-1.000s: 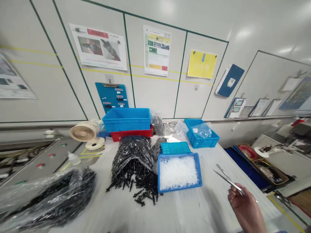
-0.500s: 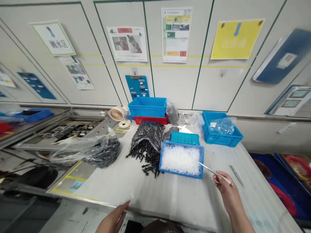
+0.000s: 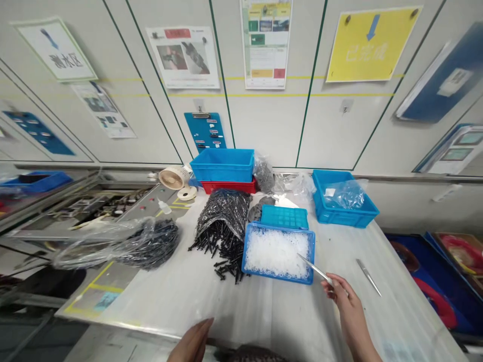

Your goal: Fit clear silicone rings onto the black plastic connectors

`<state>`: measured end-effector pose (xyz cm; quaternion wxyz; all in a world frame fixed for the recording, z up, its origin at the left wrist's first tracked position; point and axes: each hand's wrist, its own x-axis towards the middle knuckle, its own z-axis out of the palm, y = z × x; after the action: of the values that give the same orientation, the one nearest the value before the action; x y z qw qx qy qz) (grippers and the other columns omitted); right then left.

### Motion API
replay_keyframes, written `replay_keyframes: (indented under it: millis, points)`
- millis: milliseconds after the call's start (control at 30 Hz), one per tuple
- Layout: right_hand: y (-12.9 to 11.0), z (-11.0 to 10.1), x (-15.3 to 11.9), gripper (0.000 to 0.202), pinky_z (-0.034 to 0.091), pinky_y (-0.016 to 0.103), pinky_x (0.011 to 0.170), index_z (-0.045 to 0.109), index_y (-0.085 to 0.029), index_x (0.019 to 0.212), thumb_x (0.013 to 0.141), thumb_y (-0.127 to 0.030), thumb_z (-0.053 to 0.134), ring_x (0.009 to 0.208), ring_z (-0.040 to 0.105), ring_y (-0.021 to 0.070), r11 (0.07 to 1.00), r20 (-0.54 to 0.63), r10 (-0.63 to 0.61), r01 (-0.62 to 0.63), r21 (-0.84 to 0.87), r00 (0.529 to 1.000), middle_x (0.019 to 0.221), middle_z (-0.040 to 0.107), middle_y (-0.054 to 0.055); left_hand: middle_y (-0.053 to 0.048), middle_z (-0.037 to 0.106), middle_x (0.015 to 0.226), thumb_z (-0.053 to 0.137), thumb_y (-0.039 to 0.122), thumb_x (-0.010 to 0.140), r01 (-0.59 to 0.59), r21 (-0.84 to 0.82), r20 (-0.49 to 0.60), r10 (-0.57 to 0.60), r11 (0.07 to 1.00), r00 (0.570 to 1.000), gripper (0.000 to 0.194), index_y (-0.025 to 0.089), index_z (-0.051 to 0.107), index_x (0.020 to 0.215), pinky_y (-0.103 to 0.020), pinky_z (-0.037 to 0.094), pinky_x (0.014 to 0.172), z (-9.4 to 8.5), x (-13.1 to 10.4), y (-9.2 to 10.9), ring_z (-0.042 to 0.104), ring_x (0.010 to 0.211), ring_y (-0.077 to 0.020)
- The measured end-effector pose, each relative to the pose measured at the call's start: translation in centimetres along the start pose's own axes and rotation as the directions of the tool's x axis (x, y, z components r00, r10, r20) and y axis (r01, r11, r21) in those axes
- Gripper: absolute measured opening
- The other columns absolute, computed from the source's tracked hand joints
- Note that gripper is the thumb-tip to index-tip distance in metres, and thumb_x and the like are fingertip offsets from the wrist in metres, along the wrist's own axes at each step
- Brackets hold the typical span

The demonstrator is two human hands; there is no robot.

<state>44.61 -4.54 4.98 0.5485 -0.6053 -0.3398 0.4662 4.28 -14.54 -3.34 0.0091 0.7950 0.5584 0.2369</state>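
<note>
My right hand is closed around a pair of metal tweezers, whose tips reach over the right part of a mass of small white rings. These fill a shallow blue tray. Whether the tips grip a ring is too small to tell. At the table's front edge is my left hand, its fingers stretched out and close together, holding nothing that I can see. Left of the tray, slim black plastic parts spill from a clear bag. A second pair of tweezers lies to the right.
Behind the tray stands a teal gridded tray. A blue bin holding clear plastic is at the back right. Another blue bin sits on a red one, beside a small fan. A bag of black parts lies left.
My right hand has moved slightly left, bringing the tweezer tips further in over the white rings. My left hand has shifted right along the table edge. The whole view has shifted a little.
</note>
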Motion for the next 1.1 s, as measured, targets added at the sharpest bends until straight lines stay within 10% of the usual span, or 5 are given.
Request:
replay_keyframes:
  millis: [667,1100]
  points:
    - [-2.1,0.9,-1.2,0.043,0.049,0.030,0.064,0.058,-0.019,0.093,0.076,-0.057,0.047,0.076,0.063,0.0227,0.882,-0.077,-0.202,0.147,-0.447,0.976,0.078,0.068,0.008,-0.009,0.064,0.105,0.043,0.017,0.084,-0.158,-0.108,-0.070,0.151,0.981,0.986,0.031,0.018,0.057,0.112,-0.019,0.052,0.082,-0.6,6.4,2.0,0.063,0.093,-0.0157]
    - [-1.7,0.8,-0.6,0.045,0.045,0.026,0.056,0.063,-0.018,0.095,0.089,-0.049,0.032,0.068,0.063,0.0187,0.386,0.145,-0.558,0.410,-0.826,0.817,0.081,0.070,0.007,-0.008,0.065,0.103,0.036,0.018,0.088,-0.179,-0.062,-0.086,0.173,0.982,0.981,0.031,0.019,0.057,0.111,-0.017,0.052,0.079,-0.3,5.8,1.9,0.064,0.090,-0.0135]
